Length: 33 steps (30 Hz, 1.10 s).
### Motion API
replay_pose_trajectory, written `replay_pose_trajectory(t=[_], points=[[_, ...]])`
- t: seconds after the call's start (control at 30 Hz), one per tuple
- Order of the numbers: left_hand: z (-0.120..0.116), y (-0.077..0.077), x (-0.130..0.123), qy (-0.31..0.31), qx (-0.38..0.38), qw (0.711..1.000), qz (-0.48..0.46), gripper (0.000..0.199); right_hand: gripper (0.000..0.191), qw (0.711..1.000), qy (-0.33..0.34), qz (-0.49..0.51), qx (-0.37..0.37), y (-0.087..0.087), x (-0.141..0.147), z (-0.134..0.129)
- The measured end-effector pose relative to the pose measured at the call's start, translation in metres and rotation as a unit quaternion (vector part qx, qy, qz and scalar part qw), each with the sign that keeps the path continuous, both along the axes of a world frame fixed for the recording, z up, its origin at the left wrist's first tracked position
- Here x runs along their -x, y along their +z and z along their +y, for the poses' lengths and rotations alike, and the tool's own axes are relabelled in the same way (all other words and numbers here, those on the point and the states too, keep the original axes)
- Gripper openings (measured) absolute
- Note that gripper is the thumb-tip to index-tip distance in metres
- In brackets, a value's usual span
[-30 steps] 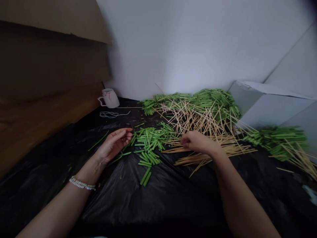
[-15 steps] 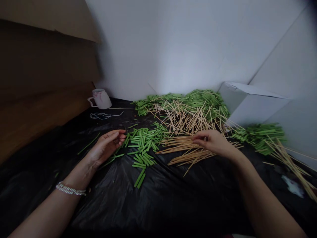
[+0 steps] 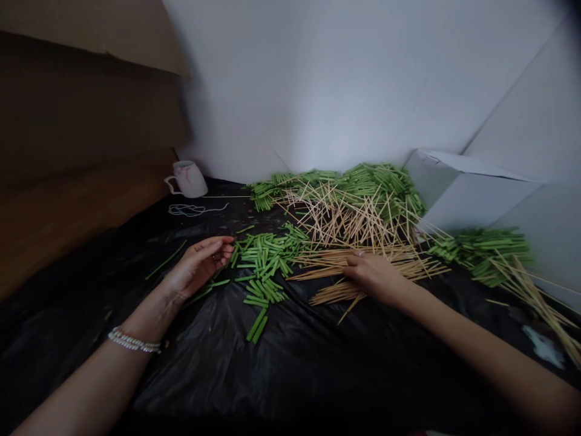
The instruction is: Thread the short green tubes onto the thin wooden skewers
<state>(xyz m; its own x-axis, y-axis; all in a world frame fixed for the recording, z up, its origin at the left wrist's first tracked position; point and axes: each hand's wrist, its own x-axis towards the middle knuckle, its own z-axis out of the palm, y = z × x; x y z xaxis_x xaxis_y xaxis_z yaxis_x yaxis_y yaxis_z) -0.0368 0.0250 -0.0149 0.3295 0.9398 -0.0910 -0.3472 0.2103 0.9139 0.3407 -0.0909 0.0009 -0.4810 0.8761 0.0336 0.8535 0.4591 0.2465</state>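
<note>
My left hand hovers at the left edge of a loose pile of short cut green stem pieces. Its fingers are loosely curled, thumb close to the index finger, with nothing visible between them. My right hand, a ring on one finger, is lowered onto a heap of thin bamboo skewers. Its fingers are pinched together on the skewers, their tips partly hidden. Behind lies a large pile of skewers with green stem pieces on their far ends.
A black plastic sheet covers the surface. At the back left stand a white mug and a tangled pale string. A white box stands at the back right, near another bundle of green-tipped skewers. Cardboard rises at the left.
My right hand has moved down and slightly left onto the skewers, fingers now among them. My left hand keeps its pose beside the green pieces. The view has shifted slightly.
</note>
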Motion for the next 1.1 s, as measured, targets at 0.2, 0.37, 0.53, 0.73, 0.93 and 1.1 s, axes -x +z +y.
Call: replay_pose_trajectory(t=[0.2,0.37,0.53,0.73,0.93,1.1], points=[[0.001,-0.002,-0.001,-0.003,-0.002,1.0,0.001,0.026,0.015,0.997,0.05,-0.058,0.013,-0.008,0.005,0.008],[0.001,-0.003,0.0,0.0,-0.012,1.0,0.01,0.028,0.016,0.997,0.071,-0.028,0.026,0.0,0.017,0.013],[-0.006,-0.003,-0.005,-0.001,-0.071,0.994,0.077,0.027,0.015,0.995,0.073,0.063,-0.026,0.028,0.05,0.009],[-0.027,0.004,-0.019,-0.052,-0.254,0.927,0.271,0.021,0.019,0.959,0.123,0.214,-0.138,0.04,0.104,0.002],[-0.048,0.003,-0.029,-0.176,-0.479,0.762,0.399,0.083,0.022,0.905,0.133,0.286,-0.286,0.009,0.122,0.01],[-0.06,-0.003,-0.036,-0.266,-0.514,0.677,0.455,0.113,0.025,0.898,0.151,0.265,-0.318,-0.018,0.11,0.019]])
